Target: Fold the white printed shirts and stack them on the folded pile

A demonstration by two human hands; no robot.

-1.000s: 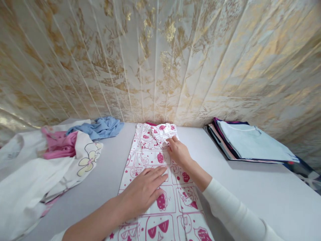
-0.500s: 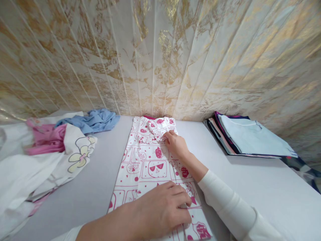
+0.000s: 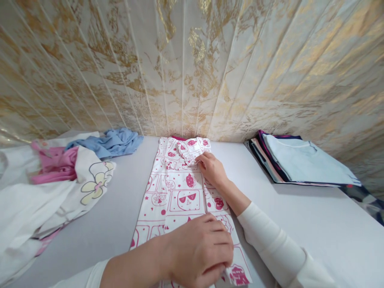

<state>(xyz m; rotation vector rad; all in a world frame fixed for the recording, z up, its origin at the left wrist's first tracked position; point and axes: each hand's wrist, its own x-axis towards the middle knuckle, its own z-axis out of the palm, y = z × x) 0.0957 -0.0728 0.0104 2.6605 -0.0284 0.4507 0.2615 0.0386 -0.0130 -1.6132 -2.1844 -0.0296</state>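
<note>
A white shirt (image 3: 182,200) with a pink cartoon print lies in a long narrow shape on the table, its sides folded inward and its dark pink neckline at the far end. My right hand (image 3: 211,168) pinches a folded-over part near the neckline, at the right side. Closer to me, my left hand (image 3: 201,248) lies over the lower part of the shirt, fingers curled round the folded right edge. Its fingertips are partly hidden behind the knuckles.
To the left lies a loose heap of clothes: a white garment with a flower print (image 3: 97,186), a pink piece (image 3: 58,164) and a blue piece (image 3: 112,142). A stack of folded clothes (image 3: 303,160) sits at the right. Behind the table (image 3: 258,192) hangs a gold-patterned curtain (image 3: 183,72).
My left hand has closed its fingers on the shirt's lower right edge. The folded right strip has shifted slightly inward. My right hand stays near the neckline.
</note>
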